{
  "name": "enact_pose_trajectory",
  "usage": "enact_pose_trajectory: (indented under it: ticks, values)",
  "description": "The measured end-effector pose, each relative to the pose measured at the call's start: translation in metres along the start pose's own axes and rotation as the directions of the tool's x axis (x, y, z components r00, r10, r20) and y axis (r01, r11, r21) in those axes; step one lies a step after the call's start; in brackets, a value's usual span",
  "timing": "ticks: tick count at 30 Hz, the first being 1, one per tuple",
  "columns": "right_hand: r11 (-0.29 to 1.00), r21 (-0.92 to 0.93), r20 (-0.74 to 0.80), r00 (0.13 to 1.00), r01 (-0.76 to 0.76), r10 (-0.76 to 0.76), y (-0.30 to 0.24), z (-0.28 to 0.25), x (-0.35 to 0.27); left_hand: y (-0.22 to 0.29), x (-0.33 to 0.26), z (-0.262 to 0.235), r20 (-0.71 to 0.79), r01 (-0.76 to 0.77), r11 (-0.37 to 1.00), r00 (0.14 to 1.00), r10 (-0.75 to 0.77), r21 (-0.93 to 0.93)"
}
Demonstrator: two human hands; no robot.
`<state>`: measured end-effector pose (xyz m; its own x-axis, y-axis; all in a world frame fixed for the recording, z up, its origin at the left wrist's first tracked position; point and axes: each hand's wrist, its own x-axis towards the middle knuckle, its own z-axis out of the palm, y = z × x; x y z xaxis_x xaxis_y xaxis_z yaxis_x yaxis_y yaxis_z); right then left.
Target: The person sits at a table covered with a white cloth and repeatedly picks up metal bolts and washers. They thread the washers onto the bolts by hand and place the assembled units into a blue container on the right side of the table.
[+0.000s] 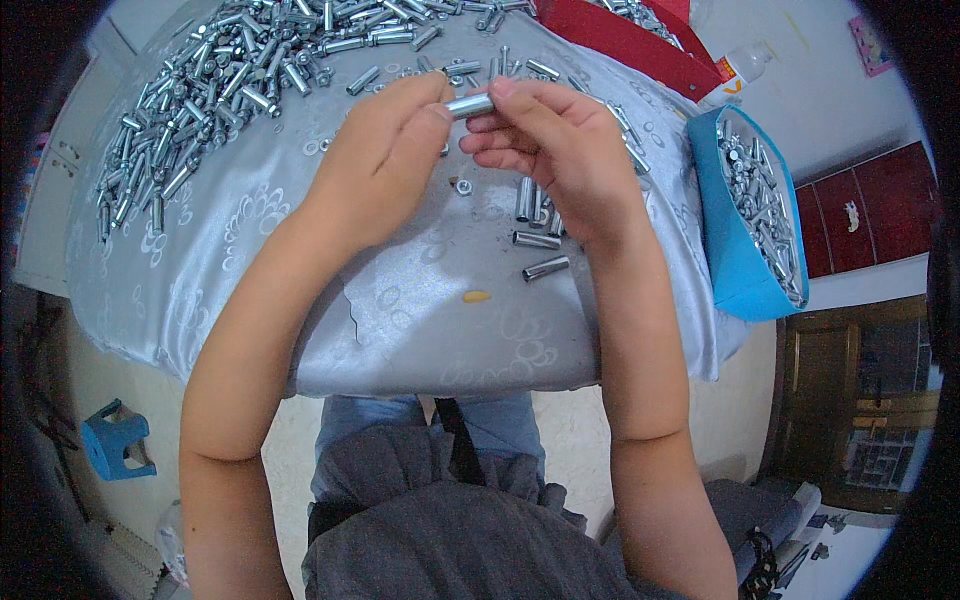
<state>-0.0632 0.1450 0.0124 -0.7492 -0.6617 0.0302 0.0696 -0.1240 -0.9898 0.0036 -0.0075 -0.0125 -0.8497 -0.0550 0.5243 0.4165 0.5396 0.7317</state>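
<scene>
A shiny metal sleeve (470,105), like that of an expansion bolt, lies crosswise between my two hands over the table. Its left end sits in the closed fingers of my left hand (385,150). My right hand (570,135) pinches the other end between thumb and forefinger, its remaining fingers curled loosely below. Under my hands a small nut (463,187) rests on the cloth. Near my right wrist are several loose sleeves, one of them (546,268) closest to me. Whether a bolt is inside the held sleeve cannot be made out.
A large heap of metal bolts and sleeves (240,85) covers the far left of the silvery tablecloth (400,340). At the right edge stands a blue fabric bin (725,265) full of metal parts. Beyond are a red box (620,40) and a white bottle (745,65).
</scene>
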Motion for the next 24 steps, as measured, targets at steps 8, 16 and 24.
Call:
enact_pose_trajectory:
  ticks: [8, 16, 24]
  values:
    - [0.995, 0.0, 0.11, 0.989, 0.102, -0.102, 0.001, 0.001, -0.001, 0.005, 0.001, 0.001, -0.173, 0.203, 0.962, 0.957, -0.234, -0.182]
    - [0.756, -0.621, -0.125, 0.926, 0.208, -0.357, 0.015, -0.018, 0.01, 0.007, 0.007, -0.01, -0.306, 0.306, 0.876, 0.851, -0.427, -0.372]
    - [0.112, -0.893, 0.315, 0.782, 0.437, -0.538, 0.039, -0.013, 0.02, 0.004, 0.007, -0.011, -0.366, 0.26, 0.897, 0.845, -0.39, -0.356]
